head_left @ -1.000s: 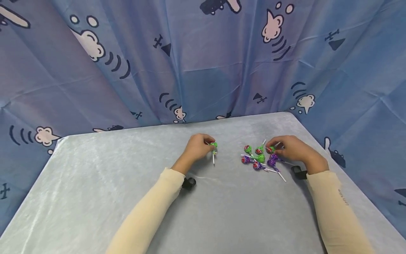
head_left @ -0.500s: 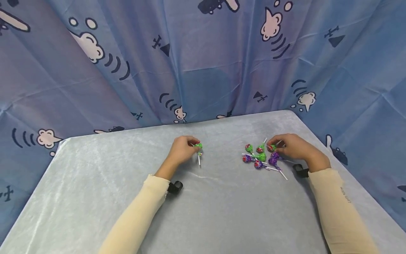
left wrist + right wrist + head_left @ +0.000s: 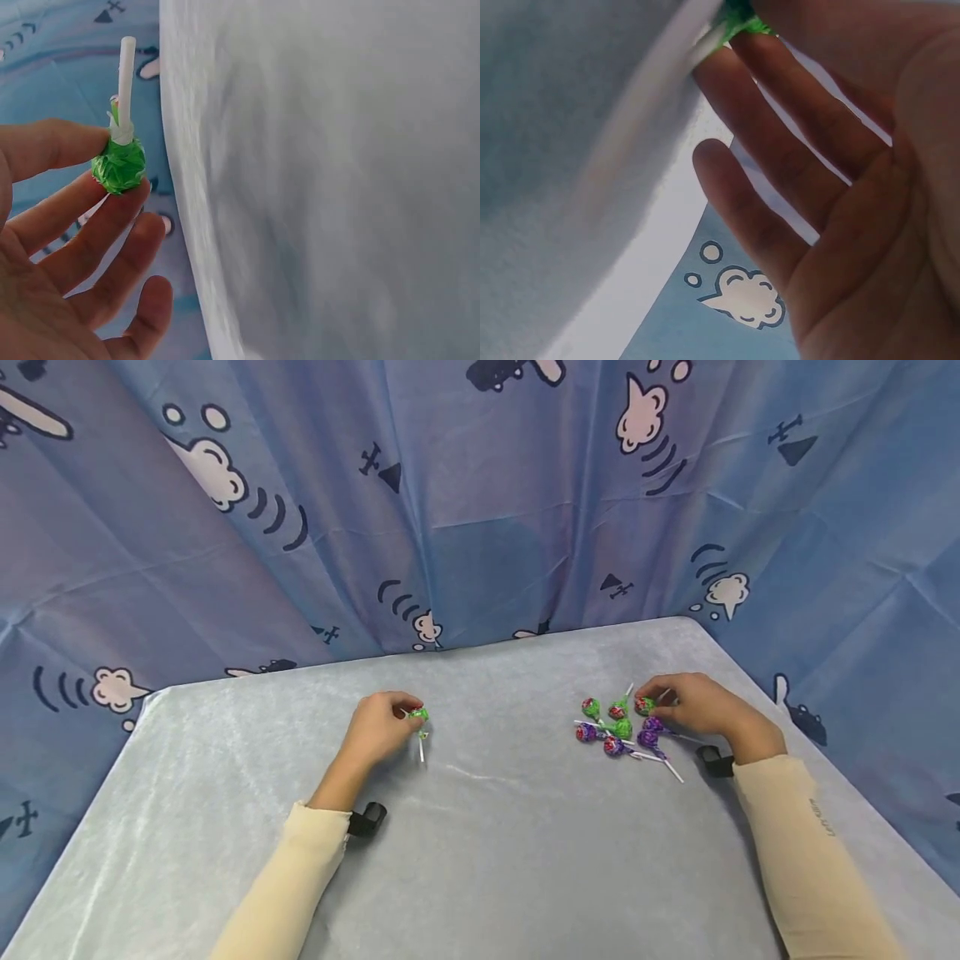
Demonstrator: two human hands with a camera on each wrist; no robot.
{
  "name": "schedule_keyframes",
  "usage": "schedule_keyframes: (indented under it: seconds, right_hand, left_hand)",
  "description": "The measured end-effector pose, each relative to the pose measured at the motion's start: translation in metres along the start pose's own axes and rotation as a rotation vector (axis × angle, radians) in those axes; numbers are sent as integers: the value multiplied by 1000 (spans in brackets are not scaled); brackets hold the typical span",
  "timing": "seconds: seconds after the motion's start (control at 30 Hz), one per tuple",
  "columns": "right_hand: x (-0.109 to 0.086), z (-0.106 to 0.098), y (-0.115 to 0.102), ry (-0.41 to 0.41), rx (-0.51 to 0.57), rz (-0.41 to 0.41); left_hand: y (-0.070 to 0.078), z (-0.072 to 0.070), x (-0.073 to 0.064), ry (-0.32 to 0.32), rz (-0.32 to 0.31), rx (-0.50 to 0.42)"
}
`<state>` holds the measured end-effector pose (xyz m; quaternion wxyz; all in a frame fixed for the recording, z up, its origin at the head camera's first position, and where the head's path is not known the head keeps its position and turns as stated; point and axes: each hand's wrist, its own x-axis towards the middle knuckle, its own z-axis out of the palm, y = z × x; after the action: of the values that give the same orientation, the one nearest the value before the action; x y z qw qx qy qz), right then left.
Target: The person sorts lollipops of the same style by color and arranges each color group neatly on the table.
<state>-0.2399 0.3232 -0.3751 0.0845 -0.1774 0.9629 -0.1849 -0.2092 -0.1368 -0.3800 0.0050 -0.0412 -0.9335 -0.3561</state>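
Note:
In the head view my left hand pinches a green-wrapped lollipop over the left-centre of the table, its white stick pointing toward me. The left wrist view shows that lollipop between thumb and fingertips, the other fingers loosely bent. On the right, my right hand grips a green and red lollipop at the far edge of a loose cluster. Its green wrapper is mostly hidden behind the thumb in the right wrist view. Just below that hand lie purple lollipops, close together.
Left of the right hand, green lollipops and purple-red lollipops lie with sticks crossing. A pale cloth covers the table. Behind it hangs a blue patterned curtain, which also runs along the right side.
My left hand has moved left and slightly nearer to me, carrying its green lollipop away from the cluster. The right hand stays at the cluster, keeping its lollipop.

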Motion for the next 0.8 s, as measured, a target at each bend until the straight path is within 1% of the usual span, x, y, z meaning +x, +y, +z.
schedule_keyframes:
  seconds: [0.2, 0.33, 0.5, 0.63, 0.8]
  right_hand:
    - [1, 0, 2, -8, -7, 13]
    - [1, 0, 4, -6, -4, 17]
    - [1, 0, 6, 6, -8, 40]
    - [2, 1, 6, 8, -8, 78]
    - [4, 1, 4, 11, -15, 92]
  left_hand:
    - [-19, -9, -10, 14, -10, 31]
    - [-27, -15, -13, 13, -21, 48]
    - [-35, -21, -13, 2, -25, 62]
    - [-39, -23, -13, -20, -33, 76]
    - [-43, -24, -12, -29, -43, 77]
